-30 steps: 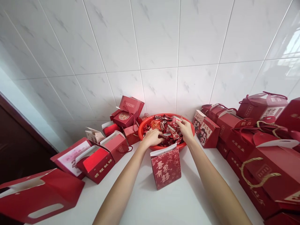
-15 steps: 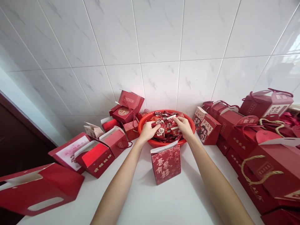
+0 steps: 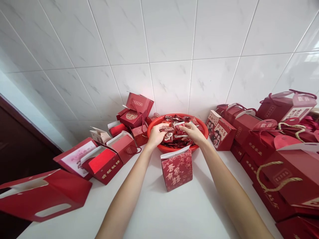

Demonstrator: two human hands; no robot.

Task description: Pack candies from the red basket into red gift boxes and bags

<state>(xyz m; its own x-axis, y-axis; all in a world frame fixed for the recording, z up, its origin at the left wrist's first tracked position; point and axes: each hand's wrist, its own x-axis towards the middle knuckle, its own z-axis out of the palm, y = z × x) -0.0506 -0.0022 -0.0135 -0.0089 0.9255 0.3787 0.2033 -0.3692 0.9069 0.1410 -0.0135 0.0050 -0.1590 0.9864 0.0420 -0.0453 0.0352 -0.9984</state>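
Note:
Both hands are over a red plastic basin [image 3: 204,136] filled with small red wrapped candies [image 3: 178,144]. My left hand [image 3: 157,134] is at the basin's left side, thumb and fingers closed on a red wrapped candy [image 3: 168,129]. At the right side my right hand [image 3: 193,131] pinches a red and white wrapped candy [image 3: 179,124]. In front of the basin, between my forearms, a red gift box [image 3: 177,172] with gold characters stands upright, its white-lined top flap raised.
Red gift boxes [image 3: 103,166] stand along the left, some with open tops. More boxes, several with rope handles [image 3: 271,176], are stacked at the right. A box with printed figures [image 3: 220,131] stands beside the basin. A tiled wall [image 3: 171,79] rises behind the white table [image 3: 159,215].
My right hand has brought its candy slightly left, nearer my left hand. The left hand's fingers have shifted and now pinch a candy higher up. The view has tilted slightly.

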